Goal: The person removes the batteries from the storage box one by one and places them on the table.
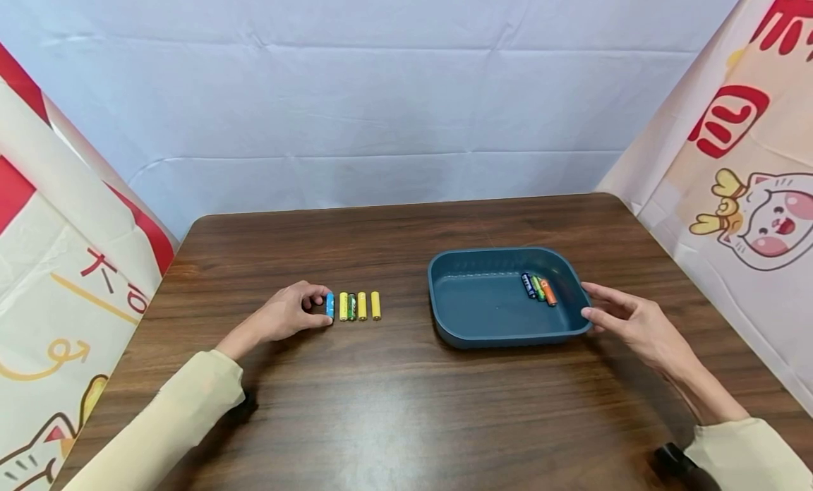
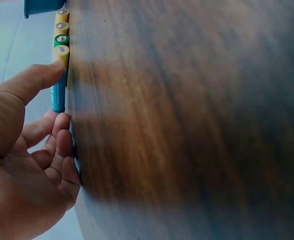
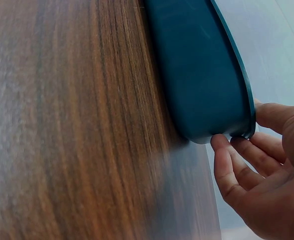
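Note:
My left hand (image 1: pixel 288 314) pinches a blue battery (image 1: pixel 329 305) between thumb and fingertips, at the left end of a row. In the left wrist view the blue battery (image 2: pixel 59 97) is seen from the side, thumb at one end and a finger at the other. Right of it stand a yellow battery (image 1: pixel 344 307), a green battery (image 1: pixel 352 307) and two more yellow batteries (image 1: pixel 362 306). My right hand (image 1: pixel 641 329) grips the right end of a dark teal tray (image 1: pixel 476 300), thumb at the rim (image 3: pixel 252 107) and fingers against the outer wall.
Inside the tray, toward its right side, lie a dark blue battery (image 1: pixel 528 285), a green one and an orange battery (image 1: pixel 549 293). The brown wooden table (image 1: pixel 356 399) ends at a pale cloth (image 1: pixel 381 103) behind; printed cloths hang at both sides.

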The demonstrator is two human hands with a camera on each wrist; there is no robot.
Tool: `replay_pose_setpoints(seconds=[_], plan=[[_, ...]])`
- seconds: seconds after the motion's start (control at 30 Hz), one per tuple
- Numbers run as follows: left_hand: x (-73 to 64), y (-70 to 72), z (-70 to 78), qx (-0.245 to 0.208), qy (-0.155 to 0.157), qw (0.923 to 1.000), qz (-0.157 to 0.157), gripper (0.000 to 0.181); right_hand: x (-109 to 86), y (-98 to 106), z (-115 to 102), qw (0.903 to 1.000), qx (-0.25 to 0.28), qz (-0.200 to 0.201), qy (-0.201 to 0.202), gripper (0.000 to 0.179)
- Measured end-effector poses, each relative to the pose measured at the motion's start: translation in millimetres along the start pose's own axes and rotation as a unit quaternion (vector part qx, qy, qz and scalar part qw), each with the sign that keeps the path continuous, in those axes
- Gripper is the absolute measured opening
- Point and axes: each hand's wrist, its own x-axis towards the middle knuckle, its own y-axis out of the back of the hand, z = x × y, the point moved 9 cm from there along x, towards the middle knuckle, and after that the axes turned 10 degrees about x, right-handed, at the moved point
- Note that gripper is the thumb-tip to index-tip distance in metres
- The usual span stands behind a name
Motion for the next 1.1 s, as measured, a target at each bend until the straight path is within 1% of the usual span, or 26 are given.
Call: replay_pose_setpoints(seconds=[0.33, 0.6, 0.87, 1.1], plan=[[0.8, 0.8, 2.6, 0.018, -0.002, 0.9997, 0.014, 0.043, 1.8, -0.1, -1.7, 1.0, 0.009, -0.003, 0.002, 0.062], [1.2, 1.0, 3.6, 0.017, -0.002, 0.9997, 0.019, 0.045, 2.4, -0.1, -2.2, 0.9999, 0.009, -0.004, 0.004, 0.062], [1.2, -1.2, 4.3, 0.019, 0.0, 0.9997, 0.012, 0.049, 1.8, -0.5, -2.7, 0.9999, 0.01, -0.004, 0.005, 0.061], [1.1, -1.0, 4.8, 0.018, -0.002, 0.9997, 0.014, 0.054, 0.7, -1.0, 0.0, 0.9999, 0.013, -0.004, 0.001, 0.062]])
